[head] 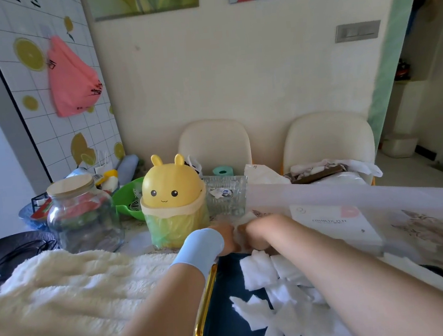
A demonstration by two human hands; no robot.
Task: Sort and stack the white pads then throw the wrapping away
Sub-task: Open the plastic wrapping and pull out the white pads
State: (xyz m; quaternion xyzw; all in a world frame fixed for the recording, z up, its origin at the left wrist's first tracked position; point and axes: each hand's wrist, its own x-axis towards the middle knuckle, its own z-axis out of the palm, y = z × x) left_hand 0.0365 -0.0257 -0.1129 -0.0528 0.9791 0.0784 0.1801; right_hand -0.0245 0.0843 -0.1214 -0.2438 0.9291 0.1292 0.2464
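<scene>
At the bottom of the frame, loose square white cotton pads [258,270] lie scattered, some overlapping, on a dark blue tray [225,318] with a shiny gold handle [204,303] along its left edge. A fluffy cream blanket [64,294] fills the lower left, right beside the tray.

Both forearms reach forward over the tray and meet at mid-frame. The left hand [225,240], with a pale blue wristband [200,248], and the right hand [259,235] are pressed close together, fingers curled, gripping a crumpled clear wrapping [241,238] between them, just past the far edge of the pads.

To the right of the hands lies a flat white box printed "COSMETIC PUFF" [336,227]. Just beyond the left hand, on the bench [136,241], stands a yellow bin with a bunny-eared dome lid and green liner [173,197]. A clear glass jar with a wooden lid [83,218] stands to its left, and a ribbed clear glass container [226,197] to its right.

Two cream padded chairs [213,144] stand against the far wall.
</scene>
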